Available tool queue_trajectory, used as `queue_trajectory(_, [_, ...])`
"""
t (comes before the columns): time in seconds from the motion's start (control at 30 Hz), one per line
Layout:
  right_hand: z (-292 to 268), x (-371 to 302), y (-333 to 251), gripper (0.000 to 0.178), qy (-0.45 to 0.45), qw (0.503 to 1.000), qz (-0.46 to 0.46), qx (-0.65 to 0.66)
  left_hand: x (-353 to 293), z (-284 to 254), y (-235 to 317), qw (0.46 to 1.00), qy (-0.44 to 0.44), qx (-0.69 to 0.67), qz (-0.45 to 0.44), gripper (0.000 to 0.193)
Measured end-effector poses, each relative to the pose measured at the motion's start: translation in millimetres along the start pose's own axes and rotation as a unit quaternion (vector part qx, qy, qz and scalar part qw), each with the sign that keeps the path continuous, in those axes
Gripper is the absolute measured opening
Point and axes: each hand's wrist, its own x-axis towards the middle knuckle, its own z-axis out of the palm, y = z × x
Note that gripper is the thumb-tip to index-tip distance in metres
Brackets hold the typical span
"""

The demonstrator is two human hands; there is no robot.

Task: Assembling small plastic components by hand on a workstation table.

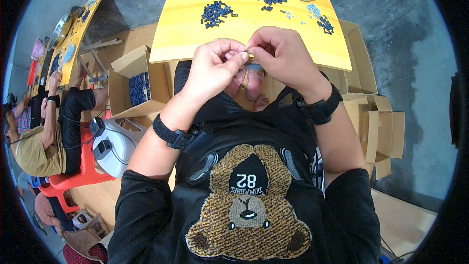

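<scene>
Both hands meet at upper centre of frame, over the near edge of the yellow table (195,44). Left hand (215,66) and right hand (281,56) each pinch thumb against forefinger, fingertips touching, closed on a tiny part (245,49) too small to identify. Dark small pieces (216,13) lie heaped farther up the table.

Glossy yellow tabletop (205,39), matt cardboard boxes (122,76)

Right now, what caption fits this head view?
Left hand and right hand pinch a tiny part together above a yellow table strewn with small dark pieces.
</scene>
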Motion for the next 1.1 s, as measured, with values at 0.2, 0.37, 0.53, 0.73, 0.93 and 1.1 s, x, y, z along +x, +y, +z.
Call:
queue_trajectory(0.2, [8, -1, 9, 0.01, 0.068, 0.99, 0.063, 0.11, 4, -3, -3, 0.995, -0.004, -0.086, -0.039, 0.013])
queue_trajectory(0.37, [8, -2, 9, 0.012, 0.058, 0.971, 0.121, 0.197, 5, -8, -3, 0.991, -0.012, -0.118, -0.06, 0.012])
queue_trajectory(0.53, [13, -4, 5, 0.013, 0.047, 0.954, 0.173, 0.239, 2, -14, -4, 0.984, -0.02, -0.143, -0.107, 0.015])
queue_trajectory(0.73, [25, -7, 6, 0.013, 0.072, 0.943, 0.142, 0.292, 1, -19, -5, 0.977, -0.014, -0.165, -0.133, 0.015])
queue_trajectory(0.93, [31, -6, 9, 0.013, 0.067, 0.947, 0.141, 0.28, -2, -22, -5, 0.97, -0.037, -0.191, -0.148, 0.013])
queue_trajectory(1.1, [41, -6, 12, 0.011, 0.105, 0.965, 0.106, 0.216, -5, -23, -10, 0.968, -0.03, -0.202, -0.149, 0.012])
